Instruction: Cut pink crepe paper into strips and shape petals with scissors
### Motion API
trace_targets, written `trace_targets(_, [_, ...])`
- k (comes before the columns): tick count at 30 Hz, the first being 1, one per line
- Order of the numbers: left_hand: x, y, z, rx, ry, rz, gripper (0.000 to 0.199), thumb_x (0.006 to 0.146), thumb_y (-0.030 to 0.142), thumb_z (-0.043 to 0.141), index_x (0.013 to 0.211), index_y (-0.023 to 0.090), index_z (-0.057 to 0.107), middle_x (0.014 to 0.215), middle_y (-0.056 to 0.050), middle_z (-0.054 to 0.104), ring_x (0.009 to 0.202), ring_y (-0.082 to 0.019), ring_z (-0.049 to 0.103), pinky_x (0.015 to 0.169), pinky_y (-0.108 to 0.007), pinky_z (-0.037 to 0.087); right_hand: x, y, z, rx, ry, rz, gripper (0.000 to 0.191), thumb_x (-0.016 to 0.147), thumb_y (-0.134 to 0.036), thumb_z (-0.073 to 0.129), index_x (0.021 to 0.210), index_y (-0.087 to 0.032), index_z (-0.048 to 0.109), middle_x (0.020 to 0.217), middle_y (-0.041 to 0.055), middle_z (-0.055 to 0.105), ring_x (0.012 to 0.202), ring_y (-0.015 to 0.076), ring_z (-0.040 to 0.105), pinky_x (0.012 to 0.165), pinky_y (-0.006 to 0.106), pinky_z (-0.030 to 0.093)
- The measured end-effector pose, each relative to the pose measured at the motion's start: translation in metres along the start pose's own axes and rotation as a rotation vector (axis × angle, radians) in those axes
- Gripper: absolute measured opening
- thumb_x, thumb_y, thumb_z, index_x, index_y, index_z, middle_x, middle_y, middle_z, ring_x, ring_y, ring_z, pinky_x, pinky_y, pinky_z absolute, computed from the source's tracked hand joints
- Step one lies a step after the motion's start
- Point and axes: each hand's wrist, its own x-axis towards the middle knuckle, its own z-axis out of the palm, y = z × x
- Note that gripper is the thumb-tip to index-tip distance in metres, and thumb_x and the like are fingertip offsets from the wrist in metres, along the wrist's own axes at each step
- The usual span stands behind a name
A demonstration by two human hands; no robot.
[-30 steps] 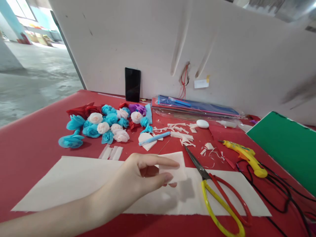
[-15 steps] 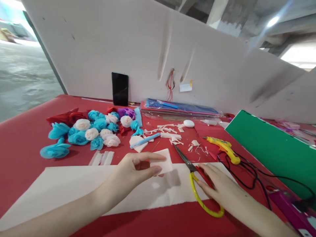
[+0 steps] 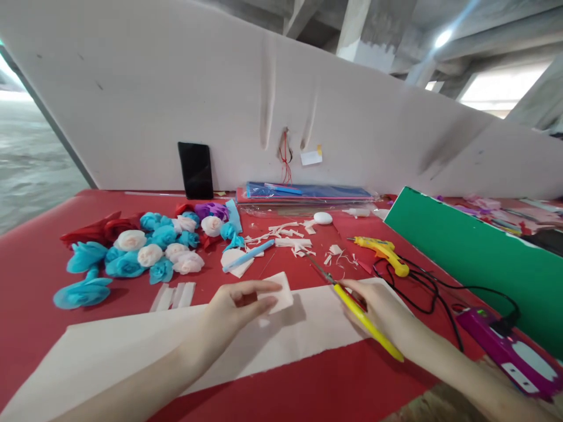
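Note:
My left hand (image 3: 246, 305) pinches a small folded piece of white paper (image 3: 282, 293) between thumb and fingers, above a long white paper strip (image 3: 145, 340) on the red table. To its right, my right hand (image 3: 373, 305) has its fingers around the handles of the yellow-handled scissors (image 3: 367, 319). The scissors are turned edge-on, with their blades pointing up and left towards white paper scraps (image 3: 294, 241). A blue pen (image 3: 248, 255) lies across a white paper piece (image 3: 237, 265) beyond my left hand.
Blue, white, red and purple paper flowers (image 3: 162, 237) cover the left. A yellow glue gun (image 3: 382, 252) with black cable, a purple power strip (image 3: 505, 351) and a green board (image 3: 475, 264) stand right. A black phone (image 3: 196, 170) leans on the white partition (image 3: 153, 88).
My right hand has closed around the scissors and lifted and turned them edge-on. The left hand still pinches the folded paper. The camera view has shifted a little.

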Motion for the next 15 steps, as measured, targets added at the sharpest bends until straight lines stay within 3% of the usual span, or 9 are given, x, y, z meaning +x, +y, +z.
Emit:
trace_targets(3, [0.004,0.023,-0.003,-0.092,0.109,0.105,0.021,0.067,0.037,0.072,0.081,0.022,0.076,0.074,-0.004,0.072,0.073,-0.021,0.062,0.068,-0.028,0.049,0.003,-0.006,0.003,0.240,-0.082,-0.061,0.020,0.081,-0.029,0.035,0.088,-0.017,0.049,0.074,0.0058,0.061,0.058,0.0172,0.061,0.053,0.030,0.049])
trace_targets(5, [0.011,0.042,-0.004,-0.175,0.148,0.182,0.019,0.067,0.037,0.075,0.081,0.024,0.076,0.081,-0.003,0.073,0.075,-0.019,0.062,0.065,-0.025,0.049,0.005,-0.014,0.006,0.484,-0.133,-0.159,0.025,0.077,-0.026,0.037,0.098,-0.018,0.048,0.092,0.0096,0.063,0.078,0.0189,0.064,0.065,0.032,0.052])
trace_targets(7, [0.020,0.059,-0.004,-0.230,0.236,0.270,0.017,0.067,0.035,0.076,0.081,0.025,0.076,0.072,0.000,0.069,0.068,-0.014,0.058,0.061,-0.020,0.047,0.006,-0.023,0.008,0.751,-0.152,-0.232,0.032,0.073,-0.023,0.045,0.104,-0.019,0.048,0.108,0.0118,0.059,0.096,0.0213,0.060,0.075,0.035,0.050])
trace_targets(9, [0.030,0.070,-0.003,-0.259,0.304,0.344,0.024,0.068,0.033,0.076,0.091,0.025,0.074,0.060,0.004,0.059,0.057,-0.009,0.051,0.054,-0.017,0.043,0.007,-0.031,0.011,0.864,-0.151,-0.152,0.030,0.073,-0.020,0.048,0.103,-0.019,0.050,0.108,0.0115,0.058,0.092,0.0199,0.059,0.075,0.034,0.049])
trace_targets(11, [0.038,0.075,-0.002,-0.288,0.331,0.387,0.038,0.070,0.031,0.075,0.107,0.026,0.068,0.054,0.007,0.048,0.052,-0.007,0.045,0.049,-0.016,0.039,0.007,-0.037,0.016,0.902,-0.117,-0.091,0.021,0.074,-0.019,0.048,0.094,-0.018,0.051,0.092,0.0071,0.058,0.073,0.0148,0.057,0.065,0.030,0.048])
trace_targets(15, [0.047,0.074,0.004,-0.369,0.298,0.366,0.059,0.071,0.028,0.074,0.125,0.024,0.053,0.058,0.008,0.048,0.055,-0.008,0.050,0.050,-0.016,0.038,0.006,-0.039,0.029,0.758,-0.026,-0.068,0.020,0.069,-0.017,0.050,0.089,-0.020,0.050,0.079,0.0020,0.055,0.066,0.0130,0.052,0.061,0.027,0.044])
